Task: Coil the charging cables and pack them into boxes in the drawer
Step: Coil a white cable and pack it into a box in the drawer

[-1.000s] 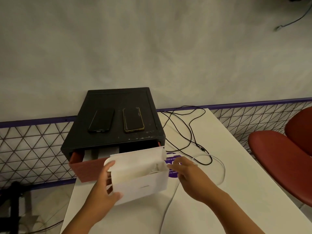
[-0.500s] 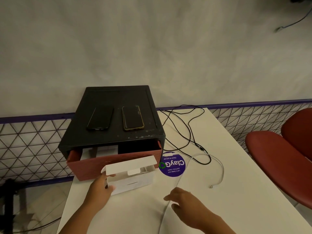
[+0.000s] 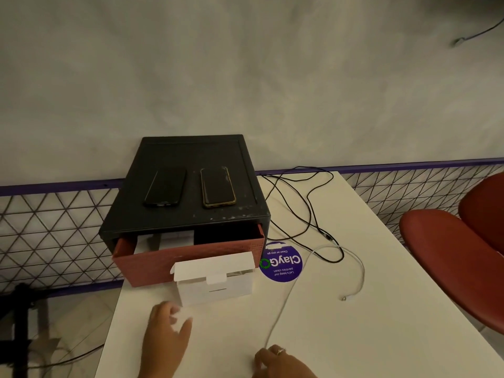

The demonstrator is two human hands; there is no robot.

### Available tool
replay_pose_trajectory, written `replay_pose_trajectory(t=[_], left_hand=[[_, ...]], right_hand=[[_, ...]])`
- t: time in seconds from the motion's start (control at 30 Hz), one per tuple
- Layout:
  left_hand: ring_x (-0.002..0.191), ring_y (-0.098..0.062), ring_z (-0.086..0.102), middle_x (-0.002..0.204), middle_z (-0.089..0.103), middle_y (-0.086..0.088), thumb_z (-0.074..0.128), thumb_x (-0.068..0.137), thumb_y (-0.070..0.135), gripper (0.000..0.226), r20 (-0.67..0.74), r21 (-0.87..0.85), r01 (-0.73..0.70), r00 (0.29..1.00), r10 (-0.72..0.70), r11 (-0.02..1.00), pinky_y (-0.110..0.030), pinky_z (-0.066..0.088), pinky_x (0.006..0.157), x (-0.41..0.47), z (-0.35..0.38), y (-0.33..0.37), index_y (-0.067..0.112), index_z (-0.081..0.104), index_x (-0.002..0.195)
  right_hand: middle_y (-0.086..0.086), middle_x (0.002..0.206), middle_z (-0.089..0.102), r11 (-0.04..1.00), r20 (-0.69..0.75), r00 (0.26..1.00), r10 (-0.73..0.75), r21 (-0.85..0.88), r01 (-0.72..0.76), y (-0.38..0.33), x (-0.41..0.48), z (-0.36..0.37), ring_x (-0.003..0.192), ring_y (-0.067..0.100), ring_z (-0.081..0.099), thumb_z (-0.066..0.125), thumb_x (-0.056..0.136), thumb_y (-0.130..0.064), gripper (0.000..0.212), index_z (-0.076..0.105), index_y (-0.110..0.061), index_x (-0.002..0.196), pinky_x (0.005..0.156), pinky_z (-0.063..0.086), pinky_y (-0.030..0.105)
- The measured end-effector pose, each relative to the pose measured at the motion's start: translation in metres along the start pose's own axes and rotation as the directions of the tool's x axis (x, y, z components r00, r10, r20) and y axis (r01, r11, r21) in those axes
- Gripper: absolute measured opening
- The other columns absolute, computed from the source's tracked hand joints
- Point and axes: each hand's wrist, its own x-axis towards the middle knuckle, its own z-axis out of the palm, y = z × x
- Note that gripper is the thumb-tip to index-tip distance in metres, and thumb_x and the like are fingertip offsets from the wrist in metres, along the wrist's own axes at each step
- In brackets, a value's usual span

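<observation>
A white cardboard box (image 3: 215, 286) stands on the white table (image 3: 341, 336) with its lid flap open, just in front of the red drawer (image 3: 152, 264). The drawer is pulled out of a black cabinet (image 3: 191, 151) and holds white boxes (image 3: 163, 241). A white charging cable (image 3: 289, 293) runs loose from the middle of the table to my right hand (image 3: 281, 361), which pinches its near end. My left hand (image 3: 166, 331) is blurred, loosely curled, apart from the box and holding nothing. A black cable (image 3: 308, 214) lies tangled behind.
Two phones (image 3: 218, 188) lie on the cabinet top. A round purple sticker (image 3: 282, 264) sits right of the box. A red chair (image 3: 450, 263) stands at the table's right edge. A wire mesh fence (image 3: 54, 227) runs behind, and the table's left edge is near my left hand.
My left hand set the box down, let go and drew back toward me. My right hand moved to the near edge and took hold of the white cable.
</observation>
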Motion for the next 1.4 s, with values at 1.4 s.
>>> replay_pose_trajectory(t=[1.4], left_hand=[[0.041, -0.007, 0.039, 0.049, 0.036, 0.005, 0.043, 0.086, 0.023, 0.022, 0.347, -0.932, 0.362, 0.861, 0.371, 0.029, -0.025, 0.053, 0.054, 0.031, -0.097, 0.246, 0.015, 0.058, 0.073]], right_hand=[[-0.008, 0.077, 0.059, 0.91, -0.777, 0.606, 0.168, 0.359, 0.207, -0.004, -0.013, -0.258, 0.069, 0.002, 0.051, 0.056, 0.091, -0.02, 0.009, 0.059, -0.021, 0.083, 0.057, 0.036, 0.015]])
